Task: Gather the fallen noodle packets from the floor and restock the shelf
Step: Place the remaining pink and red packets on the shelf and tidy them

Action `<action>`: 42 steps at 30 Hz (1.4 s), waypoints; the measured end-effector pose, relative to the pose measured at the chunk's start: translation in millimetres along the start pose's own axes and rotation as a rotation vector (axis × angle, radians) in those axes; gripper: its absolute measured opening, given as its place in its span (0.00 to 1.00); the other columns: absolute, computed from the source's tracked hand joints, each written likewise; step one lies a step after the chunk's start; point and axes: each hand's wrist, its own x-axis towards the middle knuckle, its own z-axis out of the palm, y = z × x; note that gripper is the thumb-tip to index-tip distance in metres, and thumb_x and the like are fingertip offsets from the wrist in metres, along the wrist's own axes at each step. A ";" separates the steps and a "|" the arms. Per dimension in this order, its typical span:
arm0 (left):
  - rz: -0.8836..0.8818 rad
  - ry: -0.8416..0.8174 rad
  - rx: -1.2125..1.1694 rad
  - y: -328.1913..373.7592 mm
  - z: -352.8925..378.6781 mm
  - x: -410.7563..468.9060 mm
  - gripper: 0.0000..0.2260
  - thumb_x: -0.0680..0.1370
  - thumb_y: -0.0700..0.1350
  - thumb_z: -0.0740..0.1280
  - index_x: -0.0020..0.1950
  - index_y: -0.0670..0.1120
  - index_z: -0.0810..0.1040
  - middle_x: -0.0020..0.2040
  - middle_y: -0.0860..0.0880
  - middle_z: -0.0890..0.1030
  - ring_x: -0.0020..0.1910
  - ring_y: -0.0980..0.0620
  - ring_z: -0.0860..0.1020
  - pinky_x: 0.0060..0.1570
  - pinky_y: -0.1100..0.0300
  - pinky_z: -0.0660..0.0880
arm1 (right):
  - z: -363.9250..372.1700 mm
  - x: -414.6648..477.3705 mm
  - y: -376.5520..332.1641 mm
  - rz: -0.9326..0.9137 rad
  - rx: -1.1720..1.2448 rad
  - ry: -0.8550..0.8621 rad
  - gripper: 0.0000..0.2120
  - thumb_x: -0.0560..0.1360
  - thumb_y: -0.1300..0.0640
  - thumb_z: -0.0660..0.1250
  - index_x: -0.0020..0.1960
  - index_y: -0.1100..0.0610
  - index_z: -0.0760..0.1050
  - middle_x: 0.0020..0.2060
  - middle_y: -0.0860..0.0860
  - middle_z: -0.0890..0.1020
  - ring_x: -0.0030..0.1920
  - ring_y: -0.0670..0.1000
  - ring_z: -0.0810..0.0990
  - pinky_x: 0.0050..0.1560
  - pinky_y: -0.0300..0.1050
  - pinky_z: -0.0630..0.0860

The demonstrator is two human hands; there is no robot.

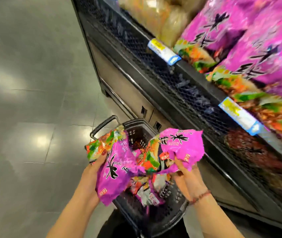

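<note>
Over a black basket [136, 133] holding more, the left hand [92, 176] and right hand [186, 176] each close their grip on a purple noodle packet [114, 167], [176, 145]. The shelf [197, 79] waits at two o'clock. The packets look light, crinkly and slippery, best held across the body.

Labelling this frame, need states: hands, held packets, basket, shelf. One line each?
left hand: gripping a purple packet, above the basket
right hand: gripping another packet
basket: on floor, more packets inside, handle up
shelf: stocked with matching purple packets, blurred
</note>
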 end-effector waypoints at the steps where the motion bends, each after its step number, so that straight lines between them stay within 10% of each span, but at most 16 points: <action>1: 0.009 -0.036 0.003 14.1 7.4 -17.6 0.15 0.69 0.47 0.70 0.53 0.43 0.80 0.43 0.42 0.86 0.35 0.46 0.84 0.36 0.51 0.82 | 12.8 -11.7 -14.8 -0.017 0.029 -0.010 0.57 0.38 0.47 0.87 0.65 0.56 0.71 0.53 0.52 0.83 0.55 0.53 0.81 0.59 0.53 0.75; 9: 0.138 -0.329 0.145 97.0 84.4 -111.0 0.09 0.66 0.44 0.70 0.44 0.43 0.86 0.41 0.40 0.85 0.32 0.45 0.84 0.32 0.53 0.82 | 99.9 -84.4 -118.4 -0.080 0.257 -0.235 0.35 0.45 0.55 0.85 0.52 0.56 0.82 0.48 0.56 0.85 0.44 0.53 0.85 0.39 0.51 0.83; 15: 0.227 -0.482 0.146 127.6 131.1 -143.0 0.12 0.75 0.43 0.66 0.55 0.39 0.80 0.42 0.40 0.85 0.33 0.46 0.84 0.37 0.51 0.82 | 131.6 -104.5 -159.5 -0.148 0.113 -0.255 0.53 0.41 0.48 0.86 0.63 0.59 0.75 0.52 0.55 0.84 0.45 0.51 0.84 0.40 0.47 0.82; 22: 0.206 -0.586 0.169 128.3 155.4 -150.1 0.16 0.73 0.43 0.68 0.59 0.40 0.79 0.47 0.37 0.84 0.37 0.42 0.84 0.35 0.49 0.82 | 135.4 -113.3 -193.6 -0.395 0.113 -0.102 0.09 0.71 0.72 0.64 0.43 0.59 0.73 0.27 0.52 0.79 0.25 0.50 0.79 0.25 0.39 0.76; 37: 0.258 -0.555 0.239 119.8 273.3 -142.3 0.21 0.67 0.44 0.73 0.58 0.39 0.79 0.47 0.36 0.84 0.35 0.42 0.83 0.38 0.50 0.81 | 75.5 -62.1 -308.4 -0.507 -0.001 -0.019 0.32 0.61 0.58 0.78 0.63 0.58 0.70 0.60 0.63 0.77 0.60 0.62 0.77 0.63 0.65 0.71; 42: 0.320 -0.480 0.215 129.8 311.0 -121.3 0.25 0.67 0.46 0.75 0.62 0.40 0.78 0.53 0.36 0.83 0.42 0.41 0.83 0.48 0.46 0.79 | 58.4 -21.9 -379.1 -0.595 0.013 -0.018 0.14 0.75 0.68 0.66 0.59 0.60 0.71 0.49 0.59 0.79 0.46 0.57 0.80 0.44 0.49 0.81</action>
